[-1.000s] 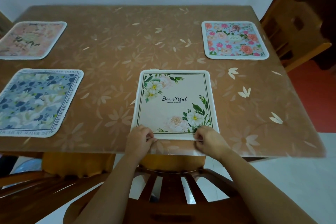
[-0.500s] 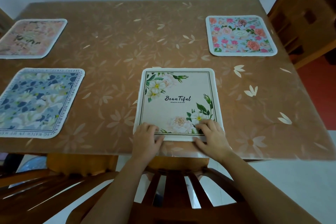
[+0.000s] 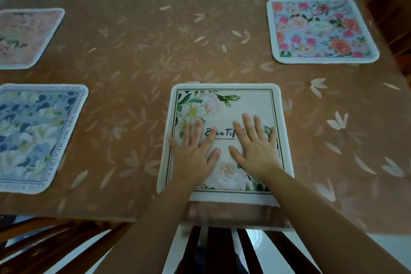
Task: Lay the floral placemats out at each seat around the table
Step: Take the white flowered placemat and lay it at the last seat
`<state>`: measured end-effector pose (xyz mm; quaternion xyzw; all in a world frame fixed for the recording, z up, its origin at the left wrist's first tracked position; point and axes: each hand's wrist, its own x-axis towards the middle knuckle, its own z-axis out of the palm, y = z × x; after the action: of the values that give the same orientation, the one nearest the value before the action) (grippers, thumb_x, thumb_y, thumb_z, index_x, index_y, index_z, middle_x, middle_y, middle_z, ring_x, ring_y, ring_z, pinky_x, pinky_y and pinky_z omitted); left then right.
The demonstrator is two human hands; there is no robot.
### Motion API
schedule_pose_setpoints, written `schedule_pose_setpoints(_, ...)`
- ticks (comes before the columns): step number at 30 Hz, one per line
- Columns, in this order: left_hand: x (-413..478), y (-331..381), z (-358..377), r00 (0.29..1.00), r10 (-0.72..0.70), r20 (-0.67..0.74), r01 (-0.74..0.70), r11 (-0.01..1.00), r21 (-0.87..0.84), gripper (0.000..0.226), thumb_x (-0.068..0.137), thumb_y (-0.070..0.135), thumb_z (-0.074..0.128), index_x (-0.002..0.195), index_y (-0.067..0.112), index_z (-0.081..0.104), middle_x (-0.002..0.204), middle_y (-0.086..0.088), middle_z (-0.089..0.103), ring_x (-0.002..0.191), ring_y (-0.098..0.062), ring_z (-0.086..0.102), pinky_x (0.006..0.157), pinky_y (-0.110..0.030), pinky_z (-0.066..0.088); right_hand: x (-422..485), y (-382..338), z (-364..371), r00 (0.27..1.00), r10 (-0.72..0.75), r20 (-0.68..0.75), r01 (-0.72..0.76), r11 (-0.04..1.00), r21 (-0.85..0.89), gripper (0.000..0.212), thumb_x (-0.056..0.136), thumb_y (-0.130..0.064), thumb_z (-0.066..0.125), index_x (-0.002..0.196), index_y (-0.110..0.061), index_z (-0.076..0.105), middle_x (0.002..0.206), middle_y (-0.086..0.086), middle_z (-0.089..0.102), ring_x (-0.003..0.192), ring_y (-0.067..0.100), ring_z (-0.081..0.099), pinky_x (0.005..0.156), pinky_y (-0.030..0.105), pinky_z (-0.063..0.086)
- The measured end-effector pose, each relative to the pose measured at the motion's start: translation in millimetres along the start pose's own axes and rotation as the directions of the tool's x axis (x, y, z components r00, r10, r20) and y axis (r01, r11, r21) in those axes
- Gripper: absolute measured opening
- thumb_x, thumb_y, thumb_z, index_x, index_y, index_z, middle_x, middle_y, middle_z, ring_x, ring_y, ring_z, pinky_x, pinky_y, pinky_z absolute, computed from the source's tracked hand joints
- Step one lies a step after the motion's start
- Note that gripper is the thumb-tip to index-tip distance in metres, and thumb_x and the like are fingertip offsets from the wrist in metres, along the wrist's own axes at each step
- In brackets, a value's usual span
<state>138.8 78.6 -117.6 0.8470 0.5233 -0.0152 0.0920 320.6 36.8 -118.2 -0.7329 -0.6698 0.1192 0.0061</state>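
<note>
Brown covering with a pale petal pattern spreads over the table [image 3: 144, 51]. A wooden chair back [image 3: 222, 249] stands at the middle of the table's near edge. Four mats lie flat on the table: the cream placemat [image 3: 251, 100] at the middle of the near edge, the blue placemat [image 3: 33, 135] near left, the rose placemat [image 3: 320, 29] far right, the peach placemat [image 3: 24, 35] far left. The left hand [image 3: 193, 151] and right hand [image 3: 255, 147] press palm-down, side by side, on the cream placemat, fingers straight and spread, gripping nothing.
</note>
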Motion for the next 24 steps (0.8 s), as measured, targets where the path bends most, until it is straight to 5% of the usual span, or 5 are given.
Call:
schedule_pose_setpoints(8,85,-12,-10,0.998,-0.053,-0.017,0.052,0.998,-0.041,0.058,0.086,0.062,0.021,0.138,0.046,0.001,0.155,0.005,-0.006,0.140,-0.021,-0.012,0.104,-0.065,-0.004,78,18,-18,0.998,0.057,-0.038,-0.056,0.998,0.014,0.066,0.083,-0.064,0.012,0.140,-0.035,-0.004,0.154,-0.002,-0.011,0.140,0.023,-0.015,0.107,0.063,0.001)
schedule_pose_setpoints(12,111,-22,-14,1.000,-0.019,-0.016,0.019,0.999,-0.046,0.060,0.084,0.066,0.019,0.138,0.046,0.001,0.154,0.008,-0.008,0.139,-0.020,-0.015,0.104,-0.064,-0.008,89,21,-19,0.969,0.214,-0.125,-0.206,0.976,0.074,0.065,0.085,-0.059,0.019,0.141,-0.029,0.005,0.155,0.002,-0.001,0.141,0.025,-0.007,0.108,0.062,0.003)
schedule_pose_setpoints(24,61,-17,-6,0.986,-0.144,-0.080,0.136,0.986,-0.101,0.058,0.088,0.054,0.022,0.140,0.040,0.000,0.155,0.000,-0.007,0.139,-0.022,-0.013,0.110,-0.053,-0.005,33,8,-16,0.953,0.284,-0.108,-0.271,0.955,0.118,0.066,0.087,-0.054,0.024,0.142,-0.025,0.002,0.154,0.011,-0.005,0.140,0.028,-0.009,0.111,0.056,0.003)
